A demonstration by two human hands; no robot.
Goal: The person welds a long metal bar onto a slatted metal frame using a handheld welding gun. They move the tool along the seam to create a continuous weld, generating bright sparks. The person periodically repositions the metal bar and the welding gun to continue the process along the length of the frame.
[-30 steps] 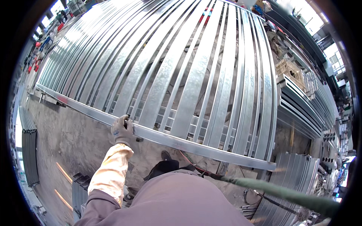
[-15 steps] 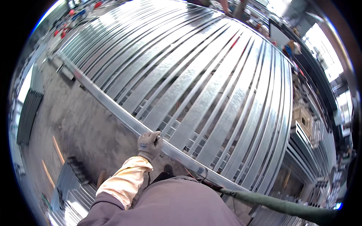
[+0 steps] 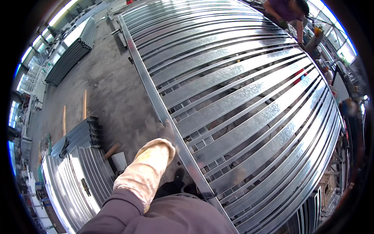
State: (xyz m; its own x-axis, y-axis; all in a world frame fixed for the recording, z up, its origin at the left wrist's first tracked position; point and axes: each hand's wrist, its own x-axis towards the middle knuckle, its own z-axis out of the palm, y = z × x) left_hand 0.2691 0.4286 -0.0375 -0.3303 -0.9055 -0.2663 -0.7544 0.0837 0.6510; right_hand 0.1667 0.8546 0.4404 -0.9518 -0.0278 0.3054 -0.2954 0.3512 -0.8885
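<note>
Diagonally across the view, to the front and right of the wearer, lies a huge metal frame. It is silvery and flat, raised above the grey floor. Long slats, wide ones and narrow ones, run side by side from the near edge to the far one, with gaps between them. Their surface is shiny and mottled; light whitens the far upper end, while the nearer slats look duller grey. The fisheye lens bends them into arcs. Through the gaps a ladder-like grid shows below, and something red beneath the far part.

A smooth rail closes the near edge. The left hand, gloved and blurred, is at this rail, beyond a pale sleeve. Whether its fingers grasp the rail or only rest there, I cannot tell. The right hand is out of sight, so its state cannot be told either.

At the far edge, upper right, a co-worker in purple leans in with an arm lowered. On the left are a dark stack, two wooden strips and a pile of bright metal lengths.
</note>
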